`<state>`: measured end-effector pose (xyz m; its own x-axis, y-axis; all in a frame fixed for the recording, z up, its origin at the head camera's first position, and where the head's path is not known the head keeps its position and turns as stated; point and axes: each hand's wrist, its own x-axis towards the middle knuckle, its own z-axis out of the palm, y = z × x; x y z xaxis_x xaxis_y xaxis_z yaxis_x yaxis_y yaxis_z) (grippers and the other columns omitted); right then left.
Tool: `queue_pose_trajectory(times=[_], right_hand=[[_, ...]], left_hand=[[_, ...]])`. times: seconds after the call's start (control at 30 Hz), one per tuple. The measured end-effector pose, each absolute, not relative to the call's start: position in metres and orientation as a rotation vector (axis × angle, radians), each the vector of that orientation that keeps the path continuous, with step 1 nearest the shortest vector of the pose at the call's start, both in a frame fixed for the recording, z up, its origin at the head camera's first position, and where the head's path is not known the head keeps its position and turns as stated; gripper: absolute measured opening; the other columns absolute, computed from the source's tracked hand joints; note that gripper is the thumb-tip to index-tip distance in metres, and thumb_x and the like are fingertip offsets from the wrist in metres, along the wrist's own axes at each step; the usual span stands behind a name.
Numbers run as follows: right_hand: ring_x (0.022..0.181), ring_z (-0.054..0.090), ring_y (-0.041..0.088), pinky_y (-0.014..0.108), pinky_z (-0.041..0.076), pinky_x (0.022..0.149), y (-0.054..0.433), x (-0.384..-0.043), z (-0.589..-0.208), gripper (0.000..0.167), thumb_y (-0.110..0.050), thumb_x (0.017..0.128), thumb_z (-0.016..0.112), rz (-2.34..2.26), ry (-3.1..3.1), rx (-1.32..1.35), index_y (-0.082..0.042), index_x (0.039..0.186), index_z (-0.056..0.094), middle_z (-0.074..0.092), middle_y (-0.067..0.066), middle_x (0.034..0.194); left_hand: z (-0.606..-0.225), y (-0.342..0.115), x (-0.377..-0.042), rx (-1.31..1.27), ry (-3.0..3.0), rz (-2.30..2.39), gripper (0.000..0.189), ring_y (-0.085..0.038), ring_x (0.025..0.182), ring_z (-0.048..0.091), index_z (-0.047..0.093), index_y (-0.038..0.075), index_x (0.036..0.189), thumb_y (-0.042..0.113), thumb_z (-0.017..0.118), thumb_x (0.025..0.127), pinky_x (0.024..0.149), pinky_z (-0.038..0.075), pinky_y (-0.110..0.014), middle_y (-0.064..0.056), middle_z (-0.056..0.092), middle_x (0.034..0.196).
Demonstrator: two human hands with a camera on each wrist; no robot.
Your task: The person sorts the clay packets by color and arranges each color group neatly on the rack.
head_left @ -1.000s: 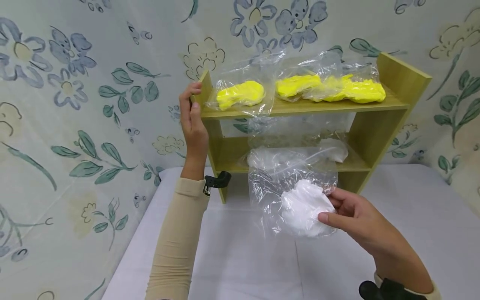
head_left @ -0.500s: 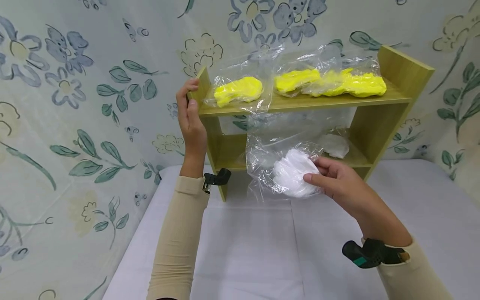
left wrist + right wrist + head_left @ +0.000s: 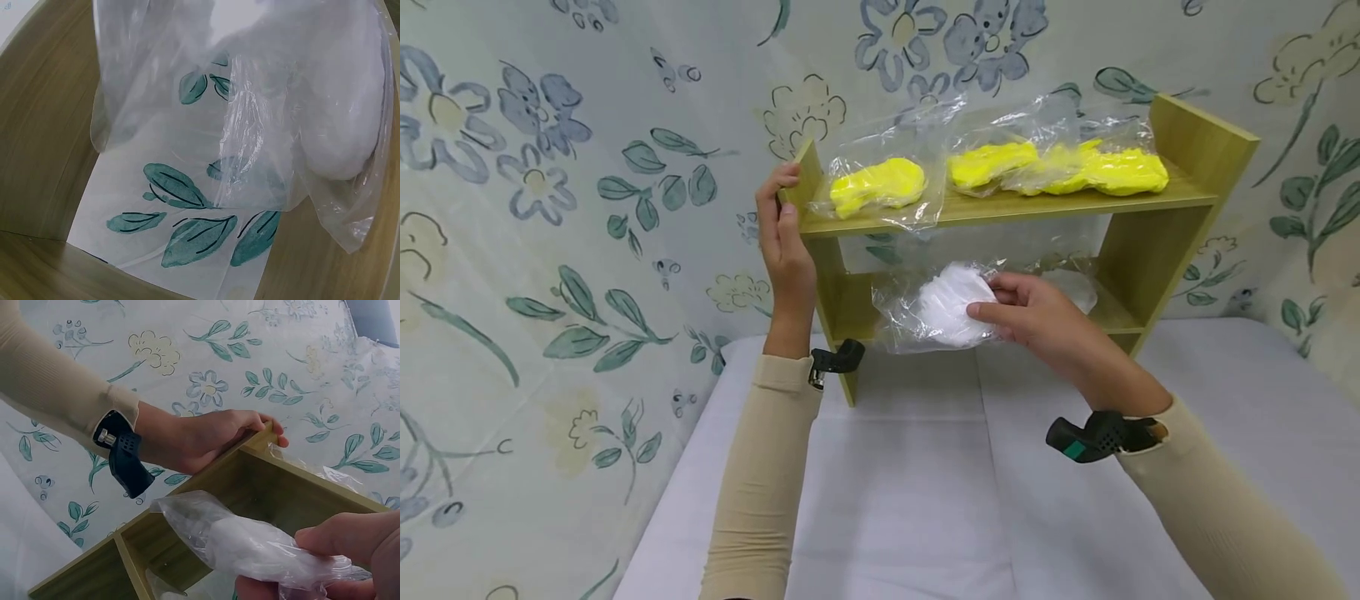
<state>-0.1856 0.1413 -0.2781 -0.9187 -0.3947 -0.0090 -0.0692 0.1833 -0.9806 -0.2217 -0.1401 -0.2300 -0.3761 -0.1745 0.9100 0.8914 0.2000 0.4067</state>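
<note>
My right hand (image 3: 1037,312) pinches a clear plastic bag holding a white, soft-looking lump (image 3: 953,307), thumb in front and fingers behind. The bag hangs at the front of the middle level of a small wooden shelf (image 3: 1180,250). My left hand (image 3: 790,250) grips the top of the shelf's left side panel, its fingers curled over the edge, as the right wrist view also shows. Behind my right hand, another bag with a white lump (image 3: 1072,287) lies on the middle level. The left wrist view shows clear bags (image 3: 340,106) inside the shelf; the left hand is out of that view.
Several clear bags with bright yellow lumps (image 3: 880,185) lie along the top board, some plastic overhanging its front edge. A white cloth (image 3: 917,500) covers the table under the shelf. Behind stands a floral-patterned backdrop (image 3: 647,250).
My right hand has moved up, left and toward the shelf, carrying the bag with the white lump from below the middle board up to its level. The left hand keeps its grip.
</note>
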Motion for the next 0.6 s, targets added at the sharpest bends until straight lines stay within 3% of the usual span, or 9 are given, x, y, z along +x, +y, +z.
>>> queue_pose_trajectory(times=[0.13,0.2,0.47,0.6], right_hand=[[0.124,0.047,0.023,0.038,0.044,0.102,0.135,-0.197,-0.274,0.079,-0.029,0.09,0.067,-1.765,2.186,-0.416,0.001,0.15,0.024,0.04,0.015,0.143],[0.132,0.041,0.026,0.044,0.039,0.107,0.131,-0.202,-0.272,0.083,-0.029,0.09,0.067,-1.755,2.18,-0.409,0.0,0.152,0.019,0.032,0.015,0.151],[0.129,0.046,0.032,0.043,0.044,0.102,0.114,-0.221,-0.272,0.079,-0.027,0.089,0.068,-1.707,2.249,-0.361,-0.001,0.15,0.025,0.034,0.018,0.151],[0.129,0.046,0.032,0.041,0.047,0.099,0.103,-0.231,-0.274,0.076,-0.025,0.088,0.068,-1.672,2.269,-0.367,-0.002,0.149,0.029,0.036,0.019,0.149]], left_hand=[[-0.229,-0.139,-0.222,-0.725,-1.482,-1.383,0.032,-0.025,0.133,0.039,0.04,-0.019,0.113,0.002,0.027,0.092,0.115,0.026,-0.039,-0.031,0.045,0.131],[-0.228,-0.139,-0.221,-0.731,-1.476,-1.386,0.032,-0.025,0.133,0.039,0.04,-0.02,0.113,0.001,0.027,0.092,0.115,0.026,-0.039,-0.032,0.044,0.131],[-0.227,-0.138,-0.222,-0.759,-1.46,-1.387,0.03,-0.04,0.133,0.035,0.039,-0.021,0.11,-0.001,0.027,0.092,0.115,0.025,-0.04,-0.035,0.044,0.129],[-0.228,-0.14,-0.22,-0.744,-1.462,-1.384,0.03,-0.039,0.133,0.036,0.04,-0.02,0.11,0.0,0.027,0.091,0.115,0.025,-0.039,-0.034,0.045,0.129]])
